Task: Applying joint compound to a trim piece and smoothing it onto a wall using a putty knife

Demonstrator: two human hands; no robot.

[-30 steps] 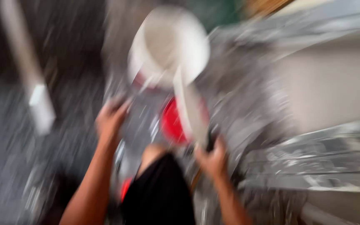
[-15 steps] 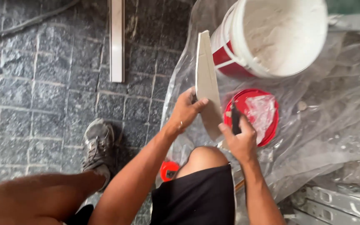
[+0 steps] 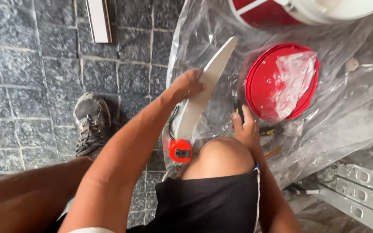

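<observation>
My left hand (image 3: pixel 187 85) grips the edge of a long white strip (image 3: pixel 203 90), which stands tilted on the plastic sheet (image 3: pixel 346 112). My right hand (image 3: pixel 246 127) rests just right of the strip's lower part, closed on a dark-handled tool (image 3: pixel 238 110) whose tip is hidden. My bare right knee (image 3: pixel 219 157) sits between both arms. A red tape measure (image 3: pixel 180 150) lies at the strip's lower end.
A red bucket lid (image 3: pixel 281 82) with white residue lies right of the strip. A white and red bucket (image 3: pixel 307 11) stands at the top. A scraper (image 3: pixel 281 129) lies below the lid. My grey shoe (image 3: pixel 91 123) rests on dark stone tiles. Metal rails (image 3: pixel 350 194) lie at lower right.
The view has dropped lower and closer. My left hand slid down the strip, which now leans more. My right hand shifted slightly down beside the knee.
</observation>
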